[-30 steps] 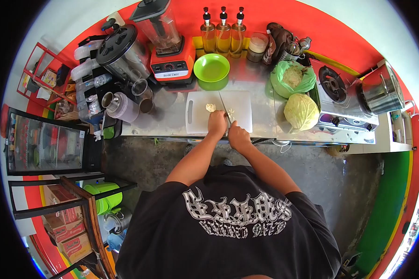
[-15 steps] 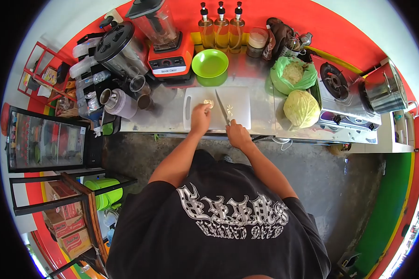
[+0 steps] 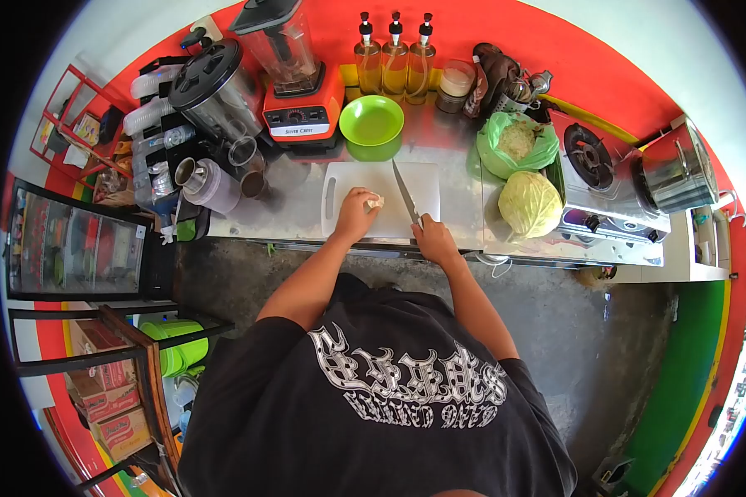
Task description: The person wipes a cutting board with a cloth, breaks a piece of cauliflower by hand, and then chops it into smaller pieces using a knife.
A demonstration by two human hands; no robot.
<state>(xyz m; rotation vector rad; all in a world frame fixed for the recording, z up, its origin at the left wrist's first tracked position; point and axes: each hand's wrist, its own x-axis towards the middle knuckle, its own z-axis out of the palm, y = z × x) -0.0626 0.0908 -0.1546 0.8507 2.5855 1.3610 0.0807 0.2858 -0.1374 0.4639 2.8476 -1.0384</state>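
Observation:
A white cutting board (image 3: 389,176) lies on the steel counter. My left hand (image 3: 357,214) is over its left half, with the fingers closed on a small pale piece of food (image 3: 375,201). In my right hand (image 3: 434,240), at the board's lower right edge, is the handle of a knife (image 3: 405,189). The blade points away from me, up and slightly left across the board. The small pale bits seen beside the blade earlier cannot be made out now.
Behind the board stand a green bowl (image 3: 371,121), a red blender (image 3: 305,112) and pump bottles (image 3: 394,66). To the right are a cabbage (image 3: 530,205), a green plastic bag (image 3: 518,144), a gas stove (image 3: 609,187) and a steel pot (image 3: 680,170).
The view has shifted slightly. My left hand has closed around the pale piece and lifted or turned it. My right hand has moved a little right with the knife.

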